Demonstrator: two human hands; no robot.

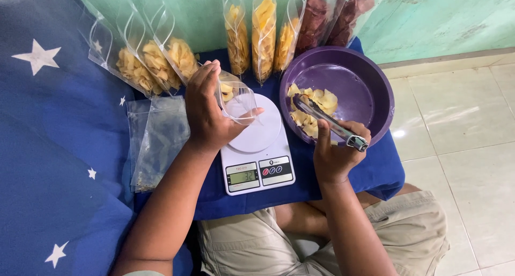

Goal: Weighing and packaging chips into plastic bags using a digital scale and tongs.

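My left hand grips a clear plastic bag that holds a few yellow chips, and the bag rests on a white kitchen scale. My right hand holds metal tongs, their tips down among the yellow chips in a purple bowl. The bowl sits just right of the scale.
Filled bags of yellow chips lean at the back left, more stand behind the scale, and bags of dark red chips stand behind the bowl. Empty clear bags lie left of the scale on the blue star-patterned cloth. Tiled floor lies to the right.
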